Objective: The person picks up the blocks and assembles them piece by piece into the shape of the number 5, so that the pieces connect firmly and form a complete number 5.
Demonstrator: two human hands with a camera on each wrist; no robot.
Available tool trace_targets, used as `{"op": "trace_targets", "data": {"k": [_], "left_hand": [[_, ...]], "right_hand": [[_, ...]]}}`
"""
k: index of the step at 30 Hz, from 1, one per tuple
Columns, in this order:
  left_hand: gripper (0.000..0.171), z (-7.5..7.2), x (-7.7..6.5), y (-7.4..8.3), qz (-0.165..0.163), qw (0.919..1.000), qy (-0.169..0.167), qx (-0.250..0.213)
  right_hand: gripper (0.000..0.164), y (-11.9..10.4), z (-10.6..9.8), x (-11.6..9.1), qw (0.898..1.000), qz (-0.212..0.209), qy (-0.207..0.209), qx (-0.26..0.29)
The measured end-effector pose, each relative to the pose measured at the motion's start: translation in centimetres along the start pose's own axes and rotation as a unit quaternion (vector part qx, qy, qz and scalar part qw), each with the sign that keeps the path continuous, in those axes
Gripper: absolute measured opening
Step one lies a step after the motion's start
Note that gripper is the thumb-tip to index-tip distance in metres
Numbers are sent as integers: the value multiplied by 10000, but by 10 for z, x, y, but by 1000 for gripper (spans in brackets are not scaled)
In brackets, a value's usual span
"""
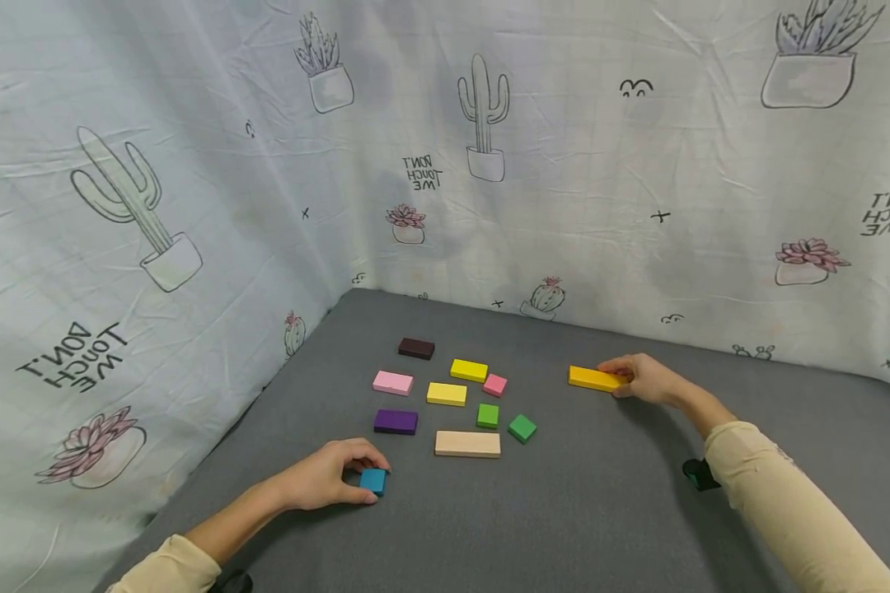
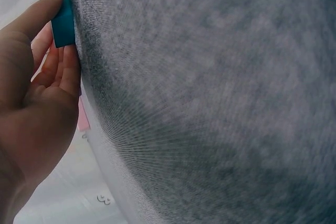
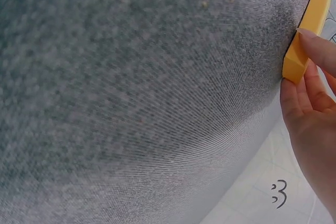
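Note:
My left hand (image 1: 335, 476) pinches a small blue block (image 1: 373, 481) between thumb and fingers at the front left of the grey table. In the left wrist view the same blue block (image 2: 63, 22) sits between the thumb and the fingertips. Over on the right, my right hand (image 1: 647, 380) grips the near end of a long orange-yellow block (image 1: 596, 379). Seen from the right wrist, the thumb lies on one face of the orange-yellow block (image 3: 310, 30) and fingers are at its end. Both blocks are at the tabletop.
Between the hands lie a natural wood block (image 1: 467, 445), a purple block (image 1: 396, 422), two green blocks (image 1: 522, 428), two yellow blocks (image 1: 447, 394), a light pink block (image 1: 393, 382), a small coral block (image 1: 494, 385) and a dark brown block (image 1: 416, 348). Printed curtains (image 1: 564, 165) border the table.

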State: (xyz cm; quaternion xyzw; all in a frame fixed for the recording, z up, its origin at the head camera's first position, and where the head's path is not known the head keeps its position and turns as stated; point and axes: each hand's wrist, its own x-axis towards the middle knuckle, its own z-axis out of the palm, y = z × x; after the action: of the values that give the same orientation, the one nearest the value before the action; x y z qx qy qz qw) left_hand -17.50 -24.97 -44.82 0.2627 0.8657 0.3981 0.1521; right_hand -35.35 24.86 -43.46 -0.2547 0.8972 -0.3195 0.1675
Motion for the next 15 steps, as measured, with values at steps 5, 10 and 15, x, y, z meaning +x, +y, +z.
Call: {"op": "trace_targets", "data": {"k": [5, 10, 15], "left_hand": [[33, 0, 1, 0, -61, 10000, -19, 17], [33, 0, 0, 1, -56, 10000, -16, -10], [33, 0, 0, 0, -32, 10000, -7, -11]], "right_hand": [[47, -1, -1, 1, 9999, 12, -111, 77], [50, -6, -5, 2, 10000, -56, -34, 49], [50, -12, -8, -1, 9995, -24, 304, 99]]}}
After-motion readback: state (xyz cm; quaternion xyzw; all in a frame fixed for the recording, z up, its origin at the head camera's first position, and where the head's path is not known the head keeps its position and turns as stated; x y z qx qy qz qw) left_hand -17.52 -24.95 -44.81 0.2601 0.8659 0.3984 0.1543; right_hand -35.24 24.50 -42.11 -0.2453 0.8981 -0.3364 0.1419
